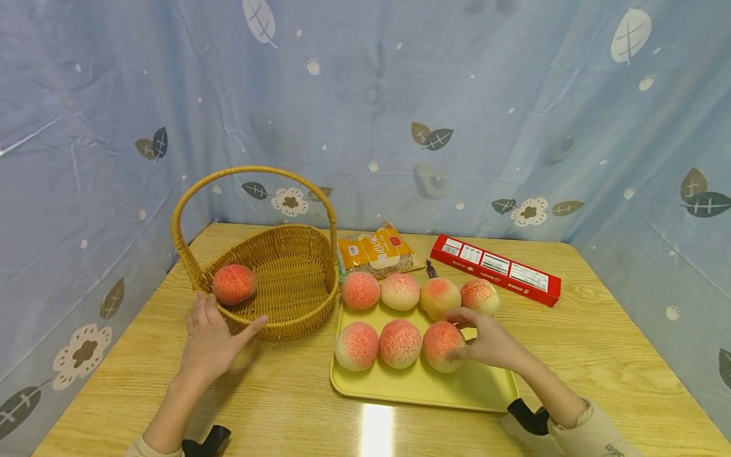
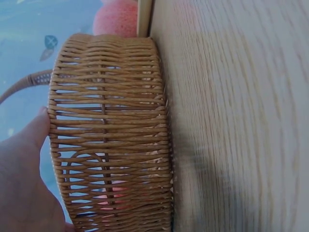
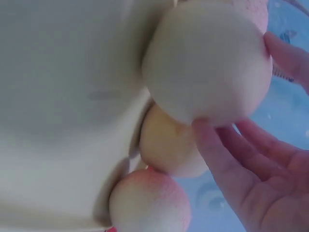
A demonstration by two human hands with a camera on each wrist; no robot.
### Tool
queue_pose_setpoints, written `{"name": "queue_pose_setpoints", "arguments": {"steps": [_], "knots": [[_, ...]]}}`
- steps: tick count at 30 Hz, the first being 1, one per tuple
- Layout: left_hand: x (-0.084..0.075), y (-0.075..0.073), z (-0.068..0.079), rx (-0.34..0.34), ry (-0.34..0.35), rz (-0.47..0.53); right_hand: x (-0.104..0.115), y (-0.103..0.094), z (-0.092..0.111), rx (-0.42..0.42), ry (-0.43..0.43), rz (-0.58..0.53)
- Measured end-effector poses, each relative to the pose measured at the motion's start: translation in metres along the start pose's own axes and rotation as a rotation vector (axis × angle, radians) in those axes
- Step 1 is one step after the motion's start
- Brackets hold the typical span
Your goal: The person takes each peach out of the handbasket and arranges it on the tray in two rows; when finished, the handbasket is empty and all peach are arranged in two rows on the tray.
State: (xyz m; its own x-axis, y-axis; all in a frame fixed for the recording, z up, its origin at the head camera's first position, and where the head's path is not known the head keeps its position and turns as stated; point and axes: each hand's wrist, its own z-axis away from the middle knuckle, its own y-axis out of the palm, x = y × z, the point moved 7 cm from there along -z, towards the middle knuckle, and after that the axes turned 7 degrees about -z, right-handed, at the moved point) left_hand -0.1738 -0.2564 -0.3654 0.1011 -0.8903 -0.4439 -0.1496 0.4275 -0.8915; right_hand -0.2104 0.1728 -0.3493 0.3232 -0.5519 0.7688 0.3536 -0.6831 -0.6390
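Observation:
My right hand (image 1: 485,343) grips a pink-and-cream peach (image 1: 441,347) at the right end of the tray's front row. In the right wrist view, the thumb and fingertips press against the pale side of this peach (image 3: 207,63). My left hand (image 1: 210,343) rests at the front left rim of a wicker basket (image 1: 302,327), its fingers spread and thumb stretched out along the rim. The left wrist view has the thumb touching the edge of the woven wall (image 2: 111,125). One red peach (image 1: 234,284) lies inside the basket at its left end.
The yellow tray (image 1: 400,390) holds several other peaches, such as a front-left peach (image 1: 356,346), in two rows. Behind it lie an orange-printed food bag (image 1: 377,251) and a long red box (image 1: 493,270). The basket's tall handle (image 1: 251,170) arches overhead. A blue curtain (image 1: 365,95) encloses the table.

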Motion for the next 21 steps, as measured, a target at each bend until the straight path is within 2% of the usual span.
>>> {"name": "queue_pose_setpoints", "arguments": {"steps": [5, 14, 21], "knots": [[0.001, 0.001, -0.001, 0.005, -0.003, 0.000, -0.010, 0.002, 0.001, 0.052, 0.090, -0.038], [0.001, 0.002, -0.001, 0.004, 0.001, -0.001, -0.017, 0.004, -0.001, 0.068, 0.113, -0.134], [0.000, 0.002, -0.001, -0.015, 0.006, 0.001, -0.026, 0.004, 0.001, 0.098, 0.207, -0.277]]}}
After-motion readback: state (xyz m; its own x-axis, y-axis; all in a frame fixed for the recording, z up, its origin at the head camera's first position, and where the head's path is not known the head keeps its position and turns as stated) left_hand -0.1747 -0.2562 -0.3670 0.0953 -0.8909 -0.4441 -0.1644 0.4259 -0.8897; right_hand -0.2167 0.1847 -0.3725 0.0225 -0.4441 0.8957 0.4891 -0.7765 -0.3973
